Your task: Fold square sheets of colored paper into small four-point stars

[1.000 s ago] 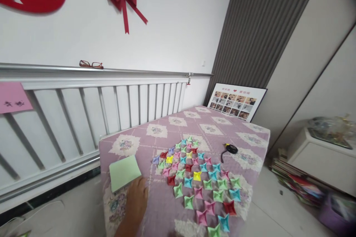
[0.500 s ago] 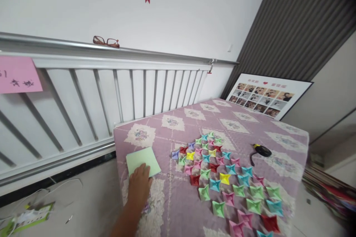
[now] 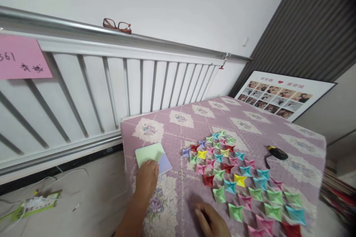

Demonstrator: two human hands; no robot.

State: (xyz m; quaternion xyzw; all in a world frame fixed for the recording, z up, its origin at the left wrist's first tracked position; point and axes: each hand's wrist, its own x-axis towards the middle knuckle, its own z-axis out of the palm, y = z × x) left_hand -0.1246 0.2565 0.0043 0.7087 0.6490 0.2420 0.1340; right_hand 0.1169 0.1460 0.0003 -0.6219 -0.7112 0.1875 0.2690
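My left hand (image 3: pixel 148 177) is at the near edge of a stack of square paper. Its fingers are closed on the pale green top sheet (image 3: pixel 148 152), whose corner is pulled back. A purple sheet (image 3: pixel 164 163) shows under that corner. At the bottom of the view is my right hand (image 3: pixel 211 220), loosely curled, with a gap between thumb and forefinger and nothing visible in it. Just to its right stand rows of small folded paper pieces in several colours, among them a green one (image 3: pixel 235 212) and a yellow one (image 3: pixel 240 180).
A purple patterned cloth (image 3: pixel 191 189) covers the table. A black and yellow object with a strap (image 3: pixel 278 153) lies on the right. Behind are a white radiator (image 3: pixel 160 85), eyeglasses (image 3: pixel 116 26) on its pipe and a photo board (image 3: pixel 278 96). Cables (image 3: pixel 41 192) lie on the floor at left.
My right hand has come into view at the bottom. My left hand has drawn back the green sheet's corner, uncovering purple paper. The camera has shifted.
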